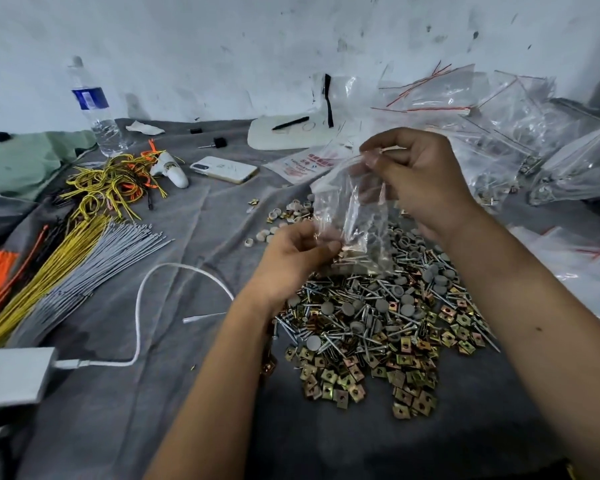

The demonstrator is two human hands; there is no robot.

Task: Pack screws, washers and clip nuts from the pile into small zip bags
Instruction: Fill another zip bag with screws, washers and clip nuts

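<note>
The bag point(352, 216) hangs between my hands above the far side of the pile point(385, 323), which lies on the grey cloth point(187, 393). My right hand point(420, 181) pinches its top edge with curled fingers; my left hand point(298, 251) pinches its lower left side. Through the crinkled plastic I cannot tell what is inside. My left wrist hides the pile's near-left edge. More bags point(499, 109) lie far right.

Makeshift home packing spot: grey cloth point(174, 393) spread as worktop against stained white wall point(222, 39), cable-tie bundles point(66, 268) at left, zip bags point(499, 109) heaped upper right.
</note>
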